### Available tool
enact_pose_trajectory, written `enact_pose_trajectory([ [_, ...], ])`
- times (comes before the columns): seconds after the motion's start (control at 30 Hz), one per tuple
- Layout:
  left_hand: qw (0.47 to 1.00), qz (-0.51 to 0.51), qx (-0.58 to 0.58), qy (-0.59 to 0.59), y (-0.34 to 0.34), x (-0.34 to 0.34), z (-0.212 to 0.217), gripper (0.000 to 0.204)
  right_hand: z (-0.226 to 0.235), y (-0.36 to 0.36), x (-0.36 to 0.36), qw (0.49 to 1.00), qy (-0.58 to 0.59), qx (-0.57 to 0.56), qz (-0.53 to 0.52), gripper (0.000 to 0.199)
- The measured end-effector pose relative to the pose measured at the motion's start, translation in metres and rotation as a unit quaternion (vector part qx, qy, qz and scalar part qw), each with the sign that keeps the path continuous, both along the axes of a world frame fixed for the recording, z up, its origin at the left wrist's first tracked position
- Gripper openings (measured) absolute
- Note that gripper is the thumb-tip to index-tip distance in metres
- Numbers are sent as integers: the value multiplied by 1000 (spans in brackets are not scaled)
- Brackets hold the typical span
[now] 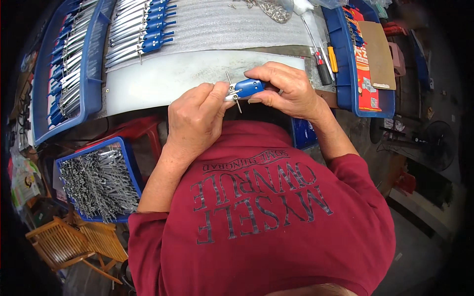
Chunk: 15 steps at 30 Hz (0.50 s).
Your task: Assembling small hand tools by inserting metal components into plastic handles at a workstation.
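Observation:
Between my hands, over the near edge of the work board, is a blue plastic piece point(249, 88) with small holes, joined to a silver metal end with a thin cross rod. My left hand point(195, 116) is closed on the silver end, its fingers hiding much of the metal. With thumb and fingertips, my right hand point(291, 91) grips the blue body from the right side. A row of similar blue-and-silver assemblies point(153, 29) lies on the foam sheet beyond, at the left. What the whole part is for cannot be seen.
A blue tray point(94, 91) of such assemblies stands left; below it, a blue crate point(131, 170) is heaped with metal parts. Right of the white board point(140, 86) lie screwdrivers point(333, 59) and a blue bin point(348, 93) with cardboard. Small metal pins point(274, 11) lie at the back.

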<state>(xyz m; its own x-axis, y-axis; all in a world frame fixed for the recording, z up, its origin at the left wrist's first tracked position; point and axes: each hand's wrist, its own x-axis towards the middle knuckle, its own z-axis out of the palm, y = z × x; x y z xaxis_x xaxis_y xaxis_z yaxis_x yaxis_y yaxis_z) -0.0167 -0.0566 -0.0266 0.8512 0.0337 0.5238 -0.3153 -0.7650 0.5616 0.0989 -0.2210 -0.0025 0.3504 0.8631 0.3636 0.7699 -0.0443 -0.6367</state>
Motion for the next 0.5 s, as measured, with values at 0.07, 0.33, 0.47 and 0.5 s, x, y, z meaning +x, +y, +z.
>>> enact_pose_trajectory([
  [0.07, 1000, -2, -3, -2, 0, 0, -1, 26, 0, 0, 3, 1000, -5, 12, 6, 35],
  [0.33, 1000, 17, -3, -10, -2, 0, 0, 25, 4, 1, 2, 1000, 5, -19, -15, 32],
  [0.47, 1000, 26, 3, 2, -3, -1, 0, 24, -4, 0, -1, 999, 18, 1, -43, 32],
  [0.5, 1000, 28, 5, 1, -3, -1, -1, 24, -4, 0, -1, 999, 17, 2, -44, 32],
])
